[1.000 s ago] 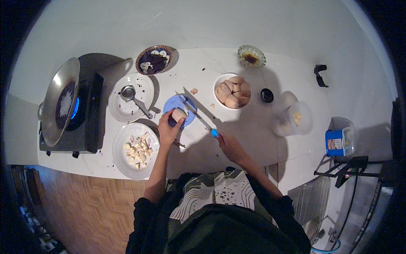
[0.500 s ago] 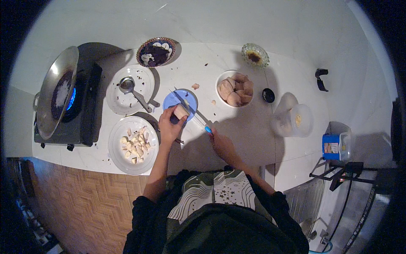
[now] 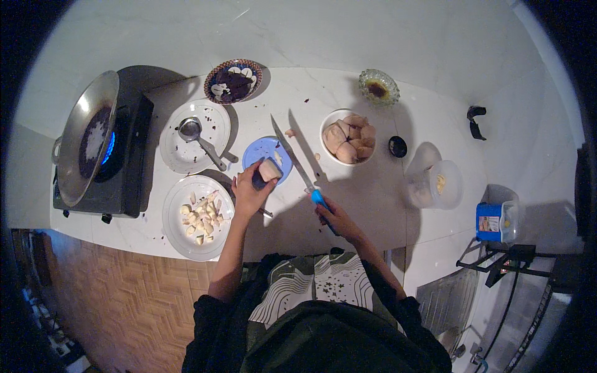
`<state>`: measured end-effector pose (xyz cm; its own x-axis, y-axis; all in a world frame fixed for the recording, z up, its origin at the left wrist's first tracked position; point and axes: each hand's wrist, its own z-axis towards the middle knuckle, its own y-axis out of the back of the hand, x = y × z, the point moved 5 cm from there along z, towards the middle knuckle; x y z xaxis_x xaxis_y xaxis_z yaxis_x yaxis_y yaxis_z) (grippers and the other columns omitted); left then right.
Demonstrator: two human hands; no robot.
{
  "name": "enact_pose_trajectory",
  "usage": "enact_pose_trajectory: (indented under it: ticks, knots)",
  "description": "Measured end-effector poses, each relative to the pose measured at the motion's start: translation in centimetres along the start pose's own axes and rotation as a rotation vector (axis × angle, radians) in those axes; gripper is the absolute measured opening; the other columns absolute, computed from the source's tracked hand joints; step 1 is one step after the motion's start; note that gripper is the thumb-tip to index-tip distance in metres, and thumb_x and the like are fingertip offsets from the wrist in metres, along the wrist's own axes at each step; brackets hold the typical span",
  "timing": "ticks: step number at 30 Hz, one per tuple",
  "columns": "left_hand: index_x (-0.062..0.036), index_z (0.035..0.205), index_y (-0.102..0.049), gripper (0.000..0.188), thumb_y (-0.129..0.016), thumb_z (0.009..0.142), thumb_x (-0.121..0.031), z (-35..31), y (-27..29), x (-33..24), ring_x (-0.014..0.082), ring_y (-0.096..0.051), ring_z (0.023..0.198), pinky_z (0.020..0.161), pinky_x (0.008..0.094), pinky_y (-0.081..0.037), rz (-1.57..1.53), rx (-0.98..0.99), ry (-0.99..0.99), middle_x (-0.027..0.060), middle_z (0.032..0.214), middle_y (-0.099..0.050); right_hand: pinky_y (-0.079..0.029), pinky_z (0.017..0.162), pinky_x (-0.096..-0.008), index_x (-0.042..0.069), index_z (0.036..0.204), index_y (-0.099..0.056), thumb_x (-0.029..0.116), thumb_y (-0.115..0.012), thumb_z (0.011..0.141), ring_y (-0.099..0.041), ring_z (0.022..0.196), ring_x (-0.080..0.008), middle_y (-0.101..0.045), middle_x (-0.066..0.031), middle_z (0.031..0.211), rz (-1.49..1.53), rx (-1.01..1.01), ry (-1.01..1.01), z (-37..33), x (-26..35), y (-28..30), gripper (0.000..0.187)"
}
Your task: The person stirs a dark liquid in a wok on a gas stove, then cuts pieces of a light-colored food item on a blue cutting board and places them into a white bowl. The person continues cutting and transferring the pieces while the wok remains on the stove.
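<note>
My left hand (image 3: 249,198) is closed around a pale, smooth block of food (image 3: 268,170) over a small round blue plate (image 3: 254,151). A few pale scraps lie on that plate. My right hand (image 3: 337,222) grips a kitchen knife (image 3: 293,158) by its blue handle, the long blade pointing up and left, apart from the block. Left of my left hand is a white plate (image 3: 171,231) with pale cut chunks (image 3: 203,217). Beyond the knife, to the right, a white bowl (image 3: 333,158) holds several pinkish-brown pieces (image 3: 350,138).
At the left a wok (image 3: 81,180) sits tilted over a lit blue flame on a black gas stove (image 3: 132,180). A ladle (image 3: 202,144) rests on another white plate (image 3: 173,158). A patterned bowl (image 3: 249,64), glass dish (image 3: 390,86) and plastic tub (image 3: 453,186) also stand on the counter.
The knife has lifted away from the block and swung upright to the right, with my right hand drawn slightly back. My left hand still holds the block over the blue plate.
</note>
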<state>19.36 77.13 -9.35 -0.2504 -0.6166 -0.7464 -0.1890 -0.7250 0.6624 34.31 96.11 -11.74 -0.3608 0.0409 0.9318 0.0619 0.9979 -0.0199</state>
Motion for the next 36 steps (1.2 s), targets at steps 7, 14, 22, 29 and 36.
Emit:
enact_pose_trajectory:
  ticks: [7,14,22,29,36]
  knots:
    - [-0.0092,0.114,-0.055,0.054,-0.068,0.07,-0.038,0.4,0.5,-0.6,0.0264,-0.053,0.102,0.092,0.039,-0.034,0.092,-0.047,-0.052,0.0102,0.11,-0.057,-0.039,0.052,-0.0235,0.007,0.104,-0.048,0.042,-0.035,0.092,-0.043,0.057,-0.0081,-0.045,0.0007,0.07,0.219,0.055,-0.095,-1.0,0.5,1.0,0.04]
    - [-0.008,0.108,-0.054,0.052,-0.075,0.064,-0.027,0.3,-0.5,0.1,0.0264,-0.053,0.101,0.092,0.0452,-0.034,-0.109,-0.028,-0.007,0.0121,0.103,-0.058,-0.037,0.049,-0.0241,0.007,0.098,-0.048,0.04,-0.031,0.094,-0.04,0.054,-0.0082,-0.043,0.0007,0.067,-0.014,0.04,0.015,-0.7,0.3,0.5,0.037]
    - [-0.0031,0.104,-0.058,0.043,-0.074,0.065,-0.005,0.4,1.1,-0.9,0.0239,-0.059,0.091,0.082,0.0316,-0.046,-0.276,-0.241,-0.095,0.013,0.097,-0.06,-0.038,0.047,-0.029,0.007,0.099,-0.048,0.04,-0.032,0.094,-0.045,0.051,-0.0137,-0.047,-0.0032,0.062,-0.201,-0.021,-0.095,-2.1,2.7,0.5,0.037]
    - [0.0011,0.1,-0.059,0.033,-0.071,0.07,-0.007,0.3,0.5,0.0,0.0204,-0.059,0.091,0.082,0.0306,-0.047,-0.367,-0.228,-0.08,0.0111,0.096,-0.06,-0.04,0.056,-0.0493,0.004,0.1,-0.045,0.035,-0.035,0.093,-0.056,0.067,-0.0428,-0.056,-0.0237,0.068,-0.757,-0.147,-0.054,-3.1,4.5,-1.0,0.033]
    - [0.0011,0.094,-0.062,0.033,-0.075,0.065,-0.009,0.4,0.5,0.6,0.0218,-0.06,0.083,0.077,0.0298,-0.048,-0.39,-0.265,-0.037,0.0132,0.091,-0.062,-0.04,0.054,-0.0504,0.006,0.1,-0.045,0.036,-0.037,0.092,-0.056,0.062,-0.0418,-0.057,-0.0221,0.064,-0.871,-0.148,-0.064,-3.1,4.7,-1.2,0.032]
